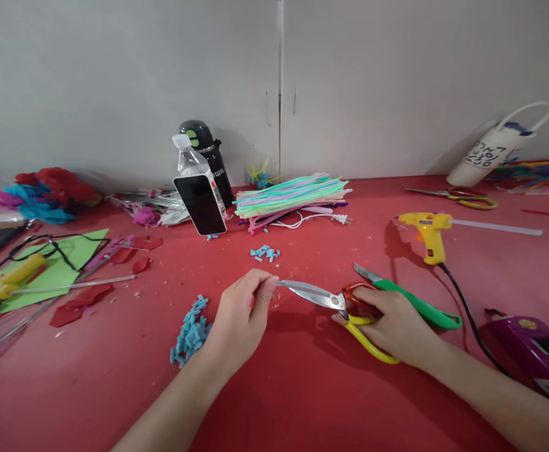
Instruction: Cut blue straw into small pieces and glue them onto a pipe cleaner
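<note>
Head view: what is the left hand (246, 306) doing?

Its thumb and forefinger press together on a pale blue bit (280, 283), mostly hidden and too small to make out fully.

And the right hand (387, 320)?

Clamped around the scissors (335, 300), which have one red and one yellow handle. They lie between the two hands, blade tip right at the left fingertips. The hands themselves are apart.

Any more blue about?

Yes, a pile of short blue pieces (192, 336) just beside the left hand, on its outer side, and a smaller cluster (265, 253) just beyond the left fingertips, both on the red table (274, 402).

What lies near the right hand?

A green-handled tool (413, 301) just beyond it, and farther out a yellow glue gun (431, 229).

And past the left hand?

A phone (203, 204) leaning against a clear bottle (192, 157). To the right of that, well beyond both hands, is a bundle of pastel stems (293, 198).
</note>
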The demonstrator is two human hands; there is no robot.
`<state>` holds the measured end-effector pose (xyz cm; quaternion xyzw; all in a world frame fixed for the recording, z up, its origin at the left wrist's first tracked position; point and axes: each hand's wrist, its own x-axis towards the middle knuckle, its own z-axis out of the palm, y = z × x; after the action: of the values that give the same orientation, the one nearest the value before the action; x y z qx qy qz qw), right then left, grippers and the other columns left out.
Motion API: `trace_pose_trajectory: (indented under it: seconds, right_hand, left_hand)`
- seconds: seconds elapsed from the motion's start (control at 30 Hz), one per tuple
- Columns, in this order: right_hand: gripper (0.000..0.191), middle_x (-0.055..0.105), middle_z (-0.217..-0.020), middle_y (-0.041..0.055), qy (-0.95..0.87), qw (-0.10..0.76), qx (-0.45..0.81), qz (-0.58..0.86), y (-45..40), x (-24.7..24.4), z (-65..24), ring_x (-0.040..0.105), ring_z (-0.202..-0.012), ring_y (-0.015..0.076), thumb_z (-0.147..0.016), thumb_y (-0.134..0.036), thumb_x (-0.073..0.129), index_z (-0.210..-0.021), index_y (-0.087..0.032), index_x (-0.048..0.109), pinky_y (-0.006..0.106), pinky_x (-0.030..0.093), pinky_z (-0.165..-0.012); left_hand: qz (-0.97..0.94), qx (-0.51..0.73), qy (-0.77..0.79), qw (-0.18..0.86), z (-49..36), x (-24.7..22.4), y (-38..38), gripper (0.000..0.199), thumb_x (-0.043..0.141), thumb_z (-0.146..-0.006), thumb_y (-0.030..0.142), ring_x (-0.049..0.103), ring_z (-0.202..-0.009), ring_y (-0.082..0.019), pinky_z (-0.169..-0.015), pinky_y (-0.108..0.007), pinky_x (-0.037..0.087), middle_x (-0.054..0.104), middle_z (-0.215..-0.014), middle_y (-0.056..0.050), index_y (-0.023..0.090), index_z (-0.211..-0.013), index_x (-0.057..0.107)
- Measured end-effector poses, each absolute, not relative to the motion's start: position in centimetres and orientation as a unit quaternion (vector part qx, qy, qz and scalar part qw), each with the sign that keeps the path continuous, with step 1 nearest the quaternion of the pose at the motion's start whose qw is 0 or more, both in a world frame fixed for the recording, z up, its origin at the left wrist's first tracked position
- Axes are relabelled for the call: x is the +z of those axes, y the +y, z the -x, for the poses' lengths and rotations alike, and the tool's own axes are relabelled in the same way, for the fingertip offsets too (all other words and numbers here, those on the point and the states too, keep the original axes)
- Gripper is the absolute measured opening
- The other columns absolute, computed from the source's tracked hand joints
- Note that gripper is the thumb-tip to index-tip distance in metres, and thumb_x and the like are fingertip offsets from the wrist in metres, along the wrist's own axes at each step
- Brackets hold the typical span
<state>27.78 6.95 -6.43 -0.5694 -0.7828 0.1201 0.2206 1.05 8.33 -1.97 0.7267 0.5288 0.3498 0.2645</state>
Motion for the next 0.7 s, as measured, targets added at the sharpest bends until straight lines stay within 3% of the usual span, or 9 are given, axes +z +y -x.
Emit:
trace_pose_trajectory:
  seconds: [0.27,0.7]
  right_hand:
    - [0.040,0.050,-0.058,-0.0035,-0.786,0.229,0.128,0.560,6.91,-6.42,-27.79,0.039,-0.052,0.0112,-0.079,-0.052,0.064,-0.064,-0.022,0.043,0.024,0.035,-0.049]
    - [0.038,0.040,-0.058,-0.0049,-0.777,0.226,0.153,0.567,6.78,-6.55,-28.00,0.033,-0.053,0.0114,-0.077,-0.044,0.067,-0.065,-0.023,0.037,0.024,0.030,-0.050]
  left_hand:
    - [-0.727,0.348,0.534,0.255,-1.15,-1.95,8.22,0.026,0.042,-0.098,0.035,0.048,-0.061,-0.011,-0.060,-0.023,0.037,0.056,-0.068,0.002,0.019,-0.081,0.054]
    - [-0.724,0.354,0.530,0.264,-1.12,-1.94,8.12,0.026,0.042,-0.098,0.034,0.051,-0.064,-0.011,-0.063,-0.023,0.040,0.057,-0.070,0.001,0.019,-0.081,0.054]
